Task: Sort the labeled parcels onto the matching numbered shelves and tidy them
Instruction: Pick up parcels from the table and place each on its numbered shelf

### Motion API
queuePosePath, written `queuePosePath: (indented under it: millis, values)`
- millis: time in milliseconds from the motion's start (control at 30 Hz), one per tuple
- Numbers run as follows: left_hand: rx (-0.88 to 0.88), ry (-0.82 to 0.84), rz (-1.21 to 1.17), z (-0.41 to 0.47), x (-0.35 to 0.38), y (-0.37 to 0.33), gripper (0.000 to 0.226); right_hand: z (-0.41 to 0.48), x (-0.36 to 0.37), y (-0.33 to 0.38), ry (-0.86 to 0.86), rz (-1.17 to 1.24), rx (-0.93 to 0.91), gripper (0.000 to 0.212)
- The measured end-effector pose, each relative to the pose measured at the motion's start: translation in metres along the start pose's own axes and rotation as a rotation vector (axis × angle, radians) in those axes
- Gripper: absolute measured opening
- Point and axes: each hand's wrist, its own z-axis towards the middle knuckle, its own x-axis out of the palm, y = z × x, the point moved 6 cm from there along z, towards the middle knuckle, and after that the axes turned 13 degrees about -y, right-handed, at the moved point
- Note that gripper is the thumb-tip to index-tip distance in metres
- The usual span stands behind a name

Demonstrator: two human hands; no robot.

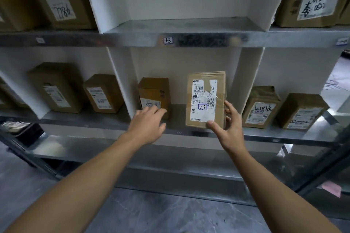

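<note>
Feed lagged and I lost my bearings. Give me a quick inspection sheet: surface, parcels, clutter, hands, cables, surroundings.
Surface: metal shelf with white dividers; the shelf edge above bears a tag reading 13.
Job's things: tall parcel marked 23, upright at the front of the middle bay; small parcel to its left, apart from it.
Clutter: dark object lower left, too blurred to identify.
Hands: right hand grips the tall parcel's lower right corner; left hand open at the small parcel's label, contact unclear.
Cables: nothing seen.
Surroundings: other parcels in neighbouring bays; grey floor below.
</note>
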Motion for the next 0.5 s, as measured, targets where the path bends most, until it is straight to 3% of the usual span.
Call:
queuePosePath:
  millis: [500]
  values:
    - [-0.068,0.102,-0.095,0.067,0.069,0.016,0.053,0.075,0.050,-0.079,0.161,-0.144,0.159,0.080]
